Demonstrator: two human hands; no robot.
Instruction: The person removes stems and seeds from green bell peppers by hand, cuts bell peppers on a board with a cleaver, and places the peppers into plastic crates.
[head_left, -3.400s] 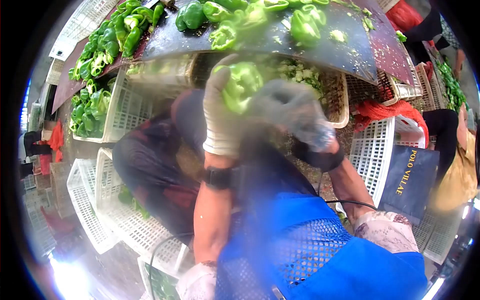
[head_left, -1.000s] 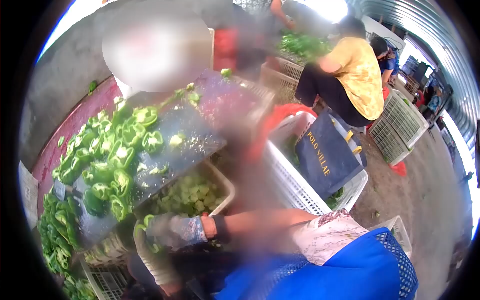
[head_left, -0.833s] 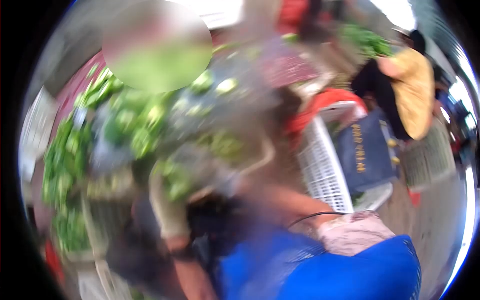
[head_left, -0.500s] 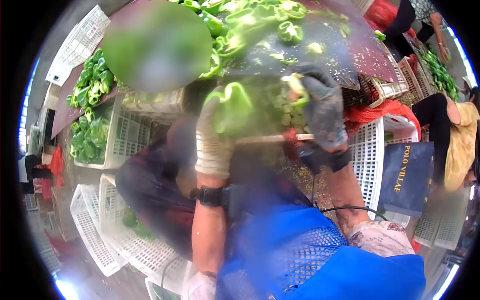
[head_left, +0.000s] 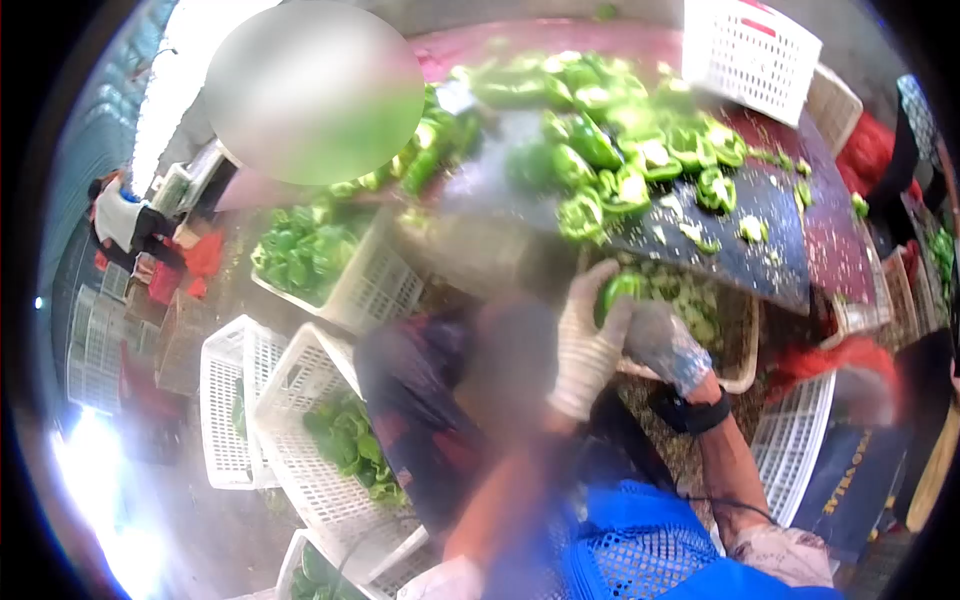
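My left hand (head_left: 585, 345), in a whitish glove, is closed around a green bell pepper (head_left: 622, 290), its fingers along the left side. Against the pepper's lower right presses my right hand (head_left: 665, 345), in a dirty grey glove with curled fingers; its fingertips are hidden, so I cannot make out what they grip. Just beyond both hands is a crate (head_left: 745, 365) with pale green pepper scraps (head_left: 695, 305) in it. Cut, hollow peppers (head_left: 625, 190) and whole ones lie on the dark board (head_left: 770, 255) above the crate.
White crates (head_left: 325, 460) with green peppers stand at my left, another (head_left: 385, 285) by the table. An upturned white basket (head_left: 750, 60) is on the far table. At right are a white basket (head_left: 795, 430), red netting (head_left: 835, 370) and a dark blue bag (head_left: 840, 490). A person (head_left: 125, 220) is far left.
My view has turned left, so the scene sits further right. The opened pepper in my left hand has given way to another pepper. The pale core no longer shows in my right hand.
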